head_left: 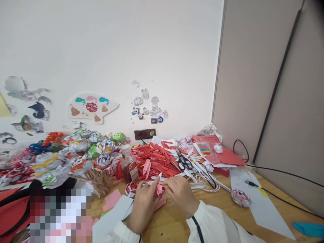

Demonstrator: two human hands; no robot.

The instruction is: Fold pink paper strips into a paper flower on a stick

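While half-closed, left hand [144,199] on pink paper [159,188].

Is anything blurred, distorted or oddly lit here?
Head view throughout: wall softly lit; far-left stickers look smeared; pixelated patch at lower left; grey partition leans, perhaps lens distortion; pink paper by the left fingers lacks fine detail.

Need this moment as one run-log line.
left hand: holding pink folded paper | right hand: at the same paper | behind: red paper strips, bottle | scissors: untouched
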